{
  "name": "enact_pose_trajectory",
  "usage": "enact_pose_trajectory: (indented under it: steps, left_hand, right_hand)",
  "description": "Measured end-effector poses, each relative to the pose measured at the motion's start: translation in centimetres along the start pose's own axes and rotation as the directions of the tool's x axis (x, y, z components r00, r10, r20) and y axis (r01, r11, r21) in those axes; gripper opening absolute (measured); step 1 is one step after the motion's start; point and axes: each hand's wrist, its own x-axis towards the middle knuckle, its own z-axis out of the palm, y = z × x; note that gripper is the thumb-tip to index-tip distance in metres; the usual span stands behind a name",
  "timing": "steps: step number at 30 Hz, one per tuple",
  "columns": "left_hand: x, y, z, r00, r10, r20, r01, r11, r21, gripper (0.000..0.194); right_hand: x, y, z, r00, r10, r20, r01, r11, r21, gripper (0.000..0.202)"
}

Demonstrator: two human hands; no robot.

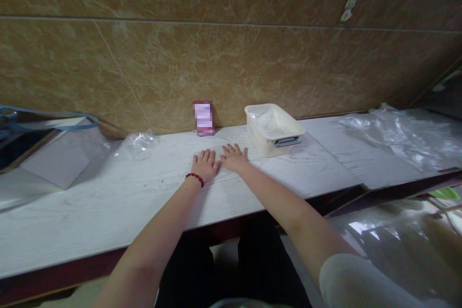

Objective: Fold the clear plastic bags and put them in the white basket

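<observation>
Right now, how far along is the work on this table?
Nothing shows as clearly finished; the cream tub already has clear plastic in it. Nothing is in hand: the left hand and right hand lie flat on the tabletop. Crumpled plastic on the left and the plastic heap on the right lie outside the tub; whether they're left to handle, I can't tell.
</observation>
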Motion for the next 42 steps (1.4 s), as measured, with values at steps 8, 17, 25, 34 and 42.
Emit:
enact_pose_trajectory:
  steps: [8,17,25,34,42]
  left_hand:
    - [-0.2,-0.7,0.3,1.000,0.007,-0.009,-0.007,1.000,0.020,0.062]
    - [-0.3,-0.8,-0.1,1.000,-0.004,0.014,0.004,1.000,-0.020,0.068]
    - [-2.0,0.8,-2.4,0.985,0.158,-0.067,-0.159,0.987,-0.007,0.050]
    - [-2.2,-1.6,-8.1,0.975,-0.017,0.220,0.218,0.225,-0.950,0.028]
    - [-1.2,-5.6,-8.2,0.855,0.237,0.461,0.518,-0.445,-0.731,0.022]
  right_hand:
    - [-4.2,4.8,-3.0,0.902,-0.394,-0.179,0.397,0.918,-0.022,0.039]
    - [-4.7,3.6,-3.0,0.735,-0.668,-0.116,0.644,0.741,-0.188,0.023]
    - [-3.5,3.0,-3.9,0.762,-0.597,-0.248,0.598,0.797,-0.081,0.023]
    - [-2.6,2.4,-4.2,0.930,-0.230,-0.286,0.366,0.650,0.666,0.079]
    - [-0.9,-0.6,-7.0,0.860,-0.348,0.373,-0.384,0.038,0.922,0.057]
